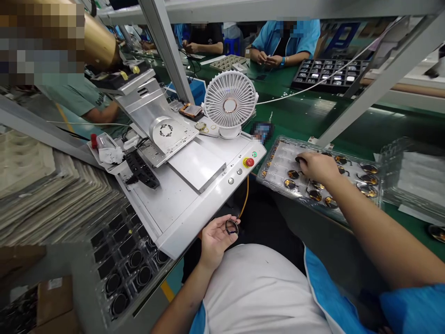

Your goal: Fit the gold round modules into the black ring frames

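Observation:
My left hand, palm up in front of my lap, has its fingers closed around a small black ring. Over to the right, my right hand reaches into a clear plastic tray. Between its fingertips is a dark round part, partly hidden by the fingers. Several round black parts with copper-coloured film, such as this one, lie in the tray's pockets around the hand.
A white machine with a metal plate and a red stop button stands ahead. A white fan sits on it. Lower left is a tray with black rings. Co-workers sit across the green table.

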`<state>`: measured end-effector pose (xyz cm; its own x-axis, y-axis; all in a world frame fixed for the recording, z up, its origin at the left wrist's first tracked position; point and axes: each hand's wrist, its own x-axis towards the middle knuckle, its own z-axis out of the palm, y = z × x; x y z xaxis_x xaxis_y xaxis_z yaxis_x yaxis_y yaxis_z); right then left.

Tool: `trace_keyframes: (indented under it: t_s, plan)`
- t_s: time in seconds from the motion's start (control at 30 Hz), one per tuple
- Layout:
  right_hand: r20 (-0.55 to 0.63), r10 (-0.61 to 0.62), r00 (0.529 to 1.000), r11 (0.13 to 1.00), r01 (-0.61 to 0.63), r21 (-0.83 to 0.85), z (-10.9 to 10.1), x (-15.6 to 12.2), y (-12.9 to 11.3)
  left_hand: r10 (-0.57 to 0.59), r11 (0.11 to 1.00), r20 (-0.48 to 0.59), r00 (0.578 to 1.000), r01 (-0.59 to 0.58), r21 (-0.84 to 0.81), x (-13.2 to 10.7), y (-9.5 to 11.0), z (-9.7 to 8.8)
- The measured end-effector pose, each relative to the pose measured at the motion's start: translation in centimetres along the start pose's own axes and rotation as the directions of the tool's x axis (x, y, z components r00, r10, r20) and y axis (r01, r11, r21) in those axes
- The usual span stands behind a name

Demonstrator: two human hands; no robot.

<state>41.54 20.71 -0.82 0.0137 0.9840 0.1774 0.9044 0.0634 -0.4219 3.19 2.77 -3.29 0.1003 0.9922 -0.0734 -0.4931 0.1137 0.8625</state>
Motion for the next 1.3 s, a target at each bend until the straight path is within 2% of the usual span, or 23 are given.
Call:
trace_keyframes:
  t_s: [0.1,0.17,0.27,0.33,0.43,0.53,0.6,0.67,0.73,0.8,0.83,0.87,0.93,1.0,1.1,1.2,1.23,1.3]
  plan:
    - [-0.065,-0.020,0.998,0.968,0.036,0.247,0.4,-1.5,-2.2,-0.057,0.998,0.024,0.998,0.057,-0.004,0.2,0.2,0.3]
    - [-0.030,-0.074,0.997,0.906,0.079,0.416,1.0,-3.3,-5.1,-0.094,0.996,0.048,0.994,0.093,0.010,0.5,0.5,0.7]
    - [0.056,-0.259,0.964,0.764,0.169,0.623,1.8,-6.4,-10.6,-0.151,0.988,0.108,0.983,0.151,0.016,1.2,1.2,1.3]
    - [0.026,-0.411,0.911,0.636,0.266,0.724,2.0,-8.1,-13.8,-0.181,0.983,0.152,0.972,0.182,0.005,1.6,1.8,1.4]
    - [-0.026,-0.557,0.830,0.539,0.385,0.749,2.1,-9.6,-16.8,-0.225,0.974,0.203,0.953,0.226,0.019,1.7,2.8,1.1]
    - [0.004,-0.631,0.776,0.542,0.437,0.717,2.1,-9.9,-17.9,-0.265,0.964,0.221,0.939,0.262,0.043,1.3,3.5,0.6]
    - [0.015,-0.656,0.755,0.540,0.455,0.708,2.0,-9.5,-18.4,-0.244,0.970,0.192,0.951,0.243,0.028,1.1,3.8,0.4]
    - [0.002,-0.640,0.769,0.541,0.448,0.712,2.0,-8.4,-19.2,-0.202,0.979,0.135,0.970,0.204,0.003,1.0,4.0,0.4]
    - [0.008,-0.543,0.840,0.575,0.364,0.733,2.1,-6.6,-20.4,-0.160,0.987,0.074,0.984,0.161,-0.011,1.0,4.1,0.3]
    - [0.085,-0.370,0.925,0.600,0.168,0.782,2.3,-4.3,-21.8,-0.119,0.993,0.030,0.992,0.119,-0.009,1.0,4.3,0.3]
    - [0.147,-0.272,0.951,0.595,0.046,0.802,2.5,-3.0,-22.5,-0.096,0.995,0.021,0.995,0.096,-0.003,0.9,4.4,0.3]
    - [0.216,-0.176,0.960,0.583,-0.075,0.809,2.6,-1.8,-23.2,-0.074,0.997,0.020,0.997,0.074,0.007,0.8,4.5,0.2]
    - [0.330,-0.032,0.944,0.561,-0.256,0.787,3.0,0.5,-24.3,-0.033,0.999,0.031,0.999,0.032,0.038,0.5,4.7,0.2]
    - [0.387,0.047,0.921,0.567,-0.343,0.749,3.1,1.9,-24.8,0.004,0.996,0.045,0.999,-0.008,0.087,0.0,4.9,0.0]
    - [0.360,0.090,0.928,0.634,-0.332,0.698,3.1,2.0,-24.4,0.068,0.979,0.055,0.996,-0.077,0.189,-0.9,4.9,-0.1]
    - [0.229,0.075,0.971,0.686,-0.217,0.694,3.1,-0.6,-23.3,0.161,0.930,0.062,0.985,-0.173,0.325,-1.7,4.5,-0.3]
    - [0.213,0.043,0.976,0.674,-0.185,0.715,3.2,-2.0,-23.0,0.195,0.902,0.068,0.978,-0.206,0.380,-1.9,4.2,-0.3]
    - [0.274,-0.060,0.960,0.595,-0.186,0.782,3.7,-5.3,-22.6,0.251,0.817,0.097,0.963,-0.265,0.512,-2.1,3.6,-0.3]
